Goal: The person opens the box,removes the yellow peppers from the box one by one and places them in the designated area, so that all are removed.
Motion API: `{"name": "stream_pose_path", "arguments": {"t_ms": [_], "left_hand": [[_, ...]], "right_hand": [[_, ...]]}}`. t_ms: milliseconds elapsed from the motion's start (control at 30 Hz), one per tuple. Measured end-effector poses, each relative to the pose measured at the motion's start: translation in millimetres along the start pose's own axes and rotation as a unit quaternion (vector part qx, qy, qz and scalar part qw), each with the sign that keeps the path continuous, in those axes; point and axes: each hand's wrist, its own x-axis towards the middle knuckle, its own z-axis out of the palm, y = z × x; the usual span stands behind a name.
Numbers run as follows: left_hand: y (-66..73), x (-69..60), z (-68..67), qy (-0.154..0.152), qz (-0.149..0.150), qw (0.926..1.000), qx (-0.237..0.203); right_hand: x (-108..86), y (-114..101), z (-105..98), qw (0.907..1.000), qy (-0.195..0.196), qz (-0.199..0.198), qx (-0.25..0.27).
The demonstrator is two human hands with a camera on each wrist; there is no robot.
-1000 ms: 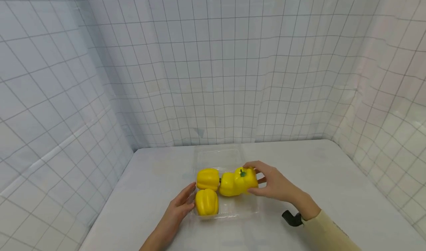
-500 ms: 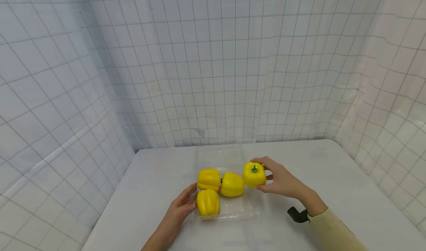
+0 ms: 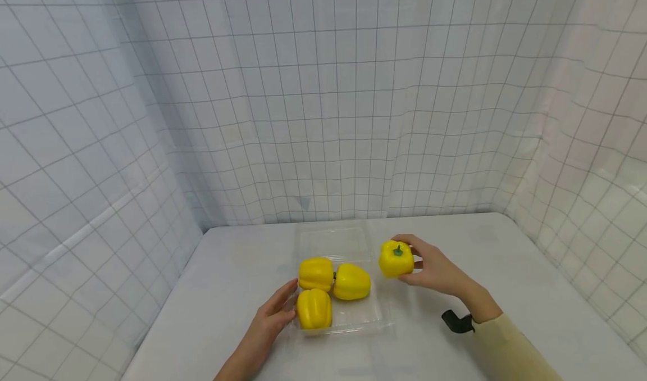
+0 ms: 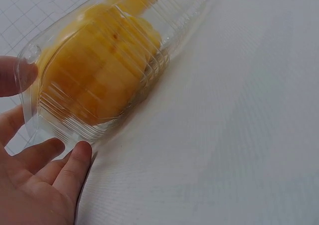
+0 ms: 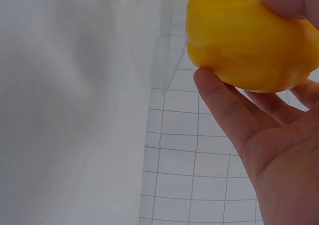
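A yellow bell pepper [image 3: 396,259] with a green stem is in my right hand [image 3: 429,266], raised just right of a clear plastic container [image 3: 356,316]. The right wrist view shows my thumb and fingers curved around this bell pepper [image 5: 244,40]. In the container lie three more yellow peppers: one at the back left [image 3: 315,274], one at the front left [image 3: 314,309] and one to the right [image 3: 352,281]. My left hand [image 3: 268,319] rests by the container's left side. In the left wrist view, its relaxed fingertips [image 4: 79,152] are against or very near the ribbed wall.
The container's clear lid [image 3: 331,239] lies folded back behind it on the white table [image 3: 242,252]. A gridded white curtain [image 3: 323,117] surrounds the table at the back and sides. A black curved piece [image 3: 457,321] sticks out at my right wrist.
My right hand has carried its bell pepper right and slightly away, from over the container's right part to beyond its right side. My left hand and the other three peppers stay in place.
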Motion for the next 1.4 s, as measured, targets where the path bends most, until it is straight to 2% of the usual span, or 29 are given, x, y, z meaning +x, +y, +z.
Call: {"name": "stream_pose_path", "arguments": {"t_ms": [400,667,933,1400], "left_hand": [[2.6,-1.8,1.6,0.008,0.004,0.9999,0.013],[0.0,-2.0,0.2,0.003,0.002,0.9997,0.024],[1.4,-4.1,2.4,0.005,0.014,0.9995,0.029],[-2.3,-3.5,0.3,0.006,0.014,0.9991,0.039]], "right_hand": [[-1.0,7.4,-4.8,0.9996,-0.005,0.028,-0.003],[-5.4,29.3,-0.6,0.9971,-0.02,0.073,0.005],[-7.7,44.9,1.6,0.9968,-0.028,0.075,0.008],[-8.2,56.3,4.2,0.9935,-0.03,0.101,0.042]]}}
